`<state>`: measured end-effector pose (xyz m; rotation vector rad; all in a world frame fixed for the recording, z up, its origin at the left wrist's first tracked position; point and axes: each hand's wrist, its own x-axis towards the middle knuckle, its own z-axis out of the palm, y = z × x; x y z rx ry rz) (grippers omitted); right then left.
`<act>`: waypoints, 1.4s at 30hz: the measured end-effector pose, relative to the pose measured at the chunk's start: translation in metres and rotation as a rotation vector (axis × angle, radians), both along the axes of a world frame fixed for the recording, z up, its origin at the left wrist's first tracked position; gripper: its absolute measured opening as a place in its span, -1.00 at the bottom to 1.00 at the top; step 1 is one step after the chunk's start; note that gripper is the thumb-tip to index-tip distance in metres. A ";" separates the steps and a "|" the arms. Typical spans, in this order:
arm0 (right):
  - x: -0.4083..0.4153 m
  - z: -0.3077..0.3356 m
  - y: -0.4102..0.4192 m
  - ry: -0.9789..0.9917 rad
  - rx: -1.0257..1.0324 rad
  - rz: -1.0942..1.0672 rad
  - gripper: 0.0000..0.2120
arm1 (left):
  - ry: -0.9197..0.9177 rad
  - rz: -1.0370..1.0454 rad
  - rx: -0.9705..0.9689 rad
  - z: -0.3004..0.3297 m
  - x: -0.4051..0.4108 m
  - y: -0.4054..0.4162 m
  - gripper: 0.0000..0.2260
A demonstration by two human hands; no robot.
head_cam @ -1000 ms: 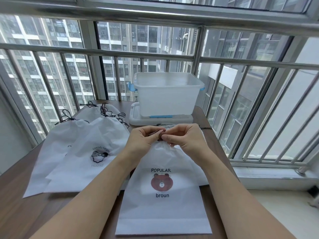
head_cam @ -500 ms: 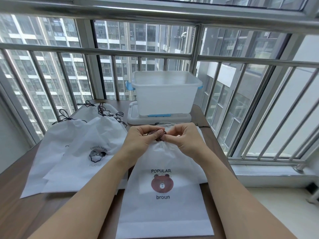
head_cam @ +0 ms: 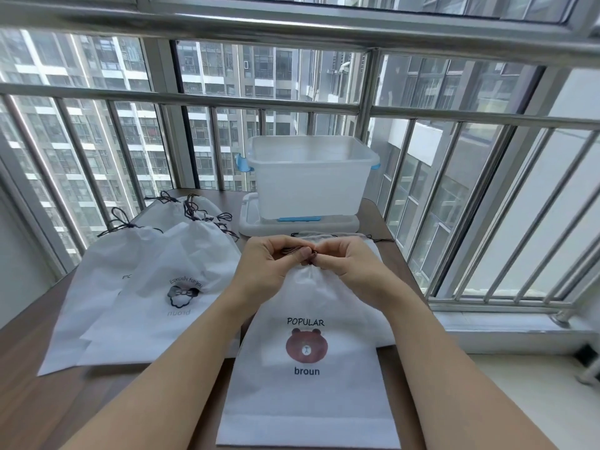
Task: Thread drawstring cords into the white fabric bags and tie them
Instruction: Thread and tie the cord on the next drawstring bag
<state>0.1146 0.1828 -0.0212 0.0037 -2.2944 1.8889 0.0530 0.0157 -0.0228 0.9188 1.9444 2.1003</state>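
The left hand (head_cam: 272, 264) and the right hand (head_cam: 349, 264) met at the gathered neck of the bear bag (head_cam: 311, 378), their fingers curled, and both pinched the dark cord (head_cam: 310, 254) between thumb and fingertips. The cord was thin and dark brown, and a short loop of it showed over the left thumb (whether a knot was already formed there I could not tell). Judging from this, the cord was already threaded and the tying was in progress.

Below the hands the bag lay flat on the surface (head_cam: 32, 401), a soft matte white fabric, puckered at the neck and smooth lower down, with a brown bear face printed between the words POPULAR and broun. Under it, just beyond the hands, the edge of another white bag (head_cam: 370, 245) showed, with a cord end lying to the right.

To the left of the hands lay the finished bags (head_cam: 139, 287), overlapping, each neck drawn together and dark cords knotted on top; these seemed done. How many bags were still left, the view did not show.

Beyond the hands stood a translucent plastic box (head_cam: 308, 177) with blue clips, rectangular with rounded corners, resting on its lid (head_cam: 253, 222). The surface was brown with wood grain.
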 end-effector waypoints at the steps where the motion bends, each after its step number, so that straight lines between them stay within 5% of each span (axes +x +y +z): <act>1: 0.001 0.000 0.004 -0.032 -0.050 0.039 -0.85 | -0.008 -0.004 0.005 0.000 0.000 0.001 -0.90; 10: 0.013 0.007 0.015 -0.235 -0.289 0.183 -0.82 | -0.103 -0.049 0.050 0.000 0.000 -0.001 -0.91; 17: -0.002 0.003 0.012 -0.104 -0.527 0.070 -0.73 | -0.086 -0.085 0.054 0.002 0.001 0.000 -0.86; 24: -0.006 -0.001 0.011 -0.230 -0.751 0.082 -0.69 | -0.079 -0.041 0.065 0.002 0.003 0.002 -0.85; 29: -0.010 -0.004 0.008 -0.236 -0.834 0.143 -0.26 | 0.014 0.038 0.036 -0.001 0.000 0.003 -0.79; 36: -0.005 0.001 0.006 -0.223 -0.859 0.125 -0.76 | 0.170 0.061 -0.024 -0.005 -0.001 0.003 -0.87; 42: -0.003 0.000 0.001 -0.312 -0.914 0.121 -0.71 | 0.253 0.076 -0.066 -0.006 0.001 0.004 -0.86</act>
